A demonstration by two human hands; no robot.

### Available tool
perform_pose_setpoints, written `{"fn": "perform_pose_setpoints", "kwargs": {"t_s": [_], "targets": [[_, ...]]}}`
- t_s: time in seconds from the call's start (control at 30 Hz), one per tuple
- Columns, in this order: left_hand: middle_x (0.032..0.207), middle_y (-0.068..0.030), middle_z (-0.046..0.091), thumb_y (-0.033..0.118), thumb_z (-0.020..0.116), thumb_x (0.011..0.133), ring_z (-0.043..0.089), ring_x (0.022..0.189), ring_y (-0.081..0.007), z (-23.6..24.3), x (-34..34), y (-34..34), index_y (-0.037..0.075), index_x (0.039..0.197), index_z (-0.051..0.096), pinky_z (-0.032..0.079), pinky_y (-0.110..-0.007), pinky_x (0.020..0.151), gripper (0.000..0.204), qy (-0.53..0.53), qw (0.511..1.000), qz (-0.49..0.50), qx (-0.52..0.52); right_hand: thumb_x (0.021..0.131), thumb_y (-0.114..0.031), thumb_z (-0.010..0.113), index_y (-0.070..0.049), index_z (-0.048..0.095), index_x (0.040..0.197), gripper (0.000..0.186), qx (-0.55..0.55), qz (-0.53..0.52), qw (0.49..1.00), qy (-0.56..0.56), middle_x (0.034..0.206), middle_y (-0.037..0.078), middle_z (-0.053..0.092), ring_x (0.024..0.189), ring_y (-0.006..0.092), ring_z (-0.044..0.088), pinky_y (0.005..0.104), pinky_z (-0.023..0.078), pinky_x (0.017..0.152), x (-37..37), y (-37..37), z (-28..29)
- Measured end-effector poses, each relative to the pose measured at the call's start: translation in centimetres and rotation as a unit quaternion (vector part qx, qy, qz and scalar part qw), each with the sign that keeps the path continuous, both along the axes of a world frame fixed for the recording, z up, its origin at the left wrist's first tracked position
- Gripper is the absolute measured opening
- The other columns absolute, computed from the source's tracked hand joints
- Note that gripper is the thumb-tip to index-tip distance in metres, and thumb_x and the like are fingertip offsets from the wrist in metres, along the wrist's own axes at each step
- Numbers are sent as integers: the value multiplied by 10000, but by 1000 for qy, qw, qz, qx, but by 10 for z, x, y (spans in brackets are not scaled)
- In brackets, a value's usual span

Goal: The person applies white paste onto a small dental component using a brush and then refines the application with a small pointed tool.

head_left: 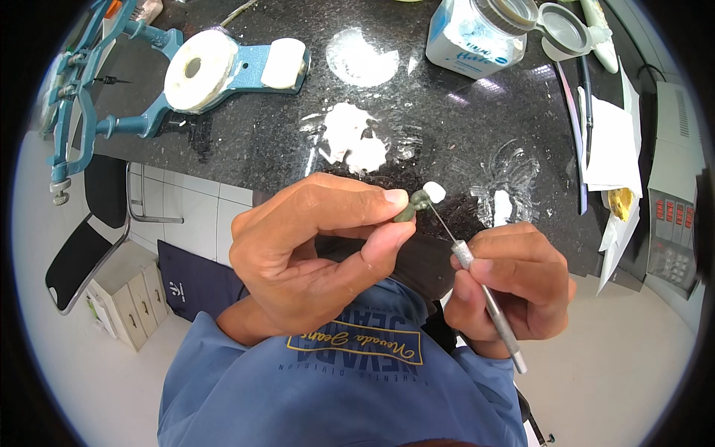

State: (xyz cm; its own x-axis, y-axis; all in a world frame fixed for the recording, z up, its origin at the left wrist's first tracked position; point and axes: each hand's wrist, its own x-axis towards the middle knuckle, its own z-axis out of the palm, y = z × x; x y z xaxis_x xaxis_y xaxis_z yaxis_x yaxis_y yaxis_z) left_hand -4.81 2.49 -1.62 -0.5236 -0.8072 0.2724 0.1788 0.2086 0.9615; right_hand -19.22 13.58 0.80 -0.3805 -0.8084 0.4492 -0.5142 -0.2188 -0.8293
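Observation:
Between thumb and index fingertips, my left hand (302, 249) pinches a small dark green piece that looks like dental wax (405, 214). A small rounded white piece (433, 191) sits at its far end. My right hand (514, 283) grips a metal carving tool (500, 328) like a pen, with the ridged silver handle slanting down to the right. The tool's thin tip reaches up to the green piece just below the white one; whether it touches I cannot tell. Both hands are held above the near edge of the dark speckled counter (257, 145).
A blue dental articulator (249, 71) with white plaster mounts stands at the left. White powder patches (346, 138) lie beyond my hands. At the back right is a white jar (477, 41), then pens (586, 112) and white paper (614, 141). A black chair (88, 246) stands at far left.

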Motion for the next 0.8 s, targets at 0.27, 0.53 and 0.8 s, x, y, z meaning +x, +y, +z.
{"fn": "perform_pose_setpoints", "kwargs": {"t_s": [0.27,0.53,0.8], "targets": [[894,-169,663,-81,738,759,694,782,-199,3,5,0,-45,970,639,589,-276,676,236,-22,999,-25,2,608,77,779,-40,651,839,289,8,-16,1000,-6,738,77,644,604,203,649,281,527,552,2,0,1],[936,-162,632,-65,711,803,691,824,-229,5,7,0,-28,981,607,601,-313,736,209,-50,998,-47,3,794,-17,682,-20,567,953,197,-20,37,997,61,733,118,637,607,165,604,235,469,512,-5,-1,-5],[864,-170,696,-74,784,712,701,757,-175,0,2,0,-49,961,671,580,-243,631,275,-10,1000,-5,1,777,4,674,-15,570,958,210,-25,38,997,55,726,121,632,590,163,601,237,467,503,-7,-2,-7]]}}
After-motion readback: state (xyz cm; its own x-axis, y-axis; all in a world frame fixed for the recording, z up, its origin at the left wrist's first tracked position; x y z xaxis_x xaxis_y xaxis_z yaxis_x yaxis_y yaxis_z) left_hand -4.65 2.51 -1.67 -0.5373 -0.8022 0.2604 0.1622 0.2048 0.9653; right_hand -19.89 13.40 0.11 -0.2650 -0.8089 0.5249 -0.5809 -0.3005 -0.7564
